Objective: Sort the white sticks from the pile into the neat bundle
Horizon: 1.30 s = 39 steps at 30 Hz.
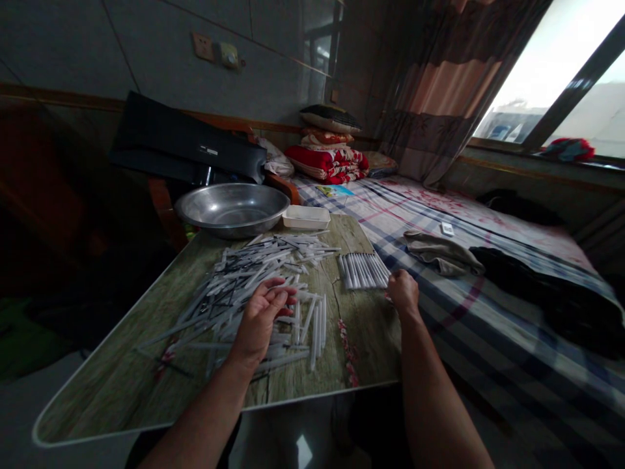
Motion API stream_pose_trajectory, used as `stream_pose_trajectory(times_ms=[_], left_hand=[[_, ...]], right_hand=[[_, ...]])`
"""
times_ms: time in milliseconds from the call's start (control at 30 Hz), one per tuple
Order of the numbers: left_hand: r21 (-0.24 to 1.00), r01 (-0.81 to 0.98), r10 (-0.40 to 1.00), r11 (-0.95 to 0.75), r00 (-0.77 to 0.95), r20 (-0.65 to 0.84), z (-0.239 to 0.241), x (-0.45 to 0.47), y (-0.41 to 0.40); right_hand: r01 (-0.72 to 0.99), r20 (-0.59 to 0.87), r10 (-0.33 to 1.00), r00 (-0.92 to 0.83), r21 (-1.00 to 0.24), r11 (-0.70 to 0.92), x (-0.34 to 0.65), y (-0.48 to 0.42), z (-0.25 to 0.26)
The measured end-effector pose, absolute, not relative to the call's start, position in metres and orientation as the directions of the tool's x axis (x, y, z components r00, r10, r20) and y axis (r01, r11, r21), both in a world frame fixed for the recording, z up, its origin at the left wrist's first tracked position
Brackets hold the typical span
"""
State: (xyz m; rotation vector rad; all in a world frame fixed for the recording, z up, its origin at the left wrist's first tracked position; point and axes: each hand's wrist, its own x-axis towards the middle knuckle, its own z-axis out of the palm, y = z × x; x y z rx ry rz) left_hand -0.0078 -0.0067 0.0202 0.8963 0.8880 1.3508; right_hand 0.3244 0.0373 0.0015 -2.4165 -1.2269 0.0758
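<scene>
A loose heap of translucent white tubes and thin dark sticks, which look like pen parts (244, 273), covers the middle of the small table (122, 391). My left hand (266, 309) hovers over the heap's right side, palm turned inward, fingers loosely bent and apart; I make out nothing held in it. Several white pens with dark tips (362, 271) lie side by side in a neat row on the table's right. At this row's right end is my right hand (404, 290), fingers closed; whatever it pinches is hidden behind the knuckles.
A wide metal basin (233, 207) and a white plastic tray (306, 217) stand at the table's back. Against the right edge is a bed with a checked sheet (381, 221), bearing folded bedding (327, 159), a grey cloth (442, 253) and dark clothing (547, 286).
</scene>
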Motion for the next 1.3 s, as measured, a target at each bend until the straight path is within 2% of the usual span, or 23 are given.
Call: stream_pose_trajectory(times_ms=[200,567,1300], left_hand=[[0.915,-0.402,0.999,0.022,0.037,-0.007,0.022,-0.007,-0.007],[0.92,-0.392,0.999,0.023,0.042,-0.007,0.02,-0.008,-0.007],[0.926,-0.376,0.999,0.012,0.048,0.007,0.018,-0.009,-0.006]], right_hand=[[0.773,0.108,0.801,0.59,-0.365,-0.52,0.329,0.032,-0.001],[0.753,0.143,0.781,0.609,-0.415,-0.511,0.335,0.031,-0.003],[0.785,0.107,0.804,0.584,-0.327,-0.527,0.338,0.031,-0.008]])
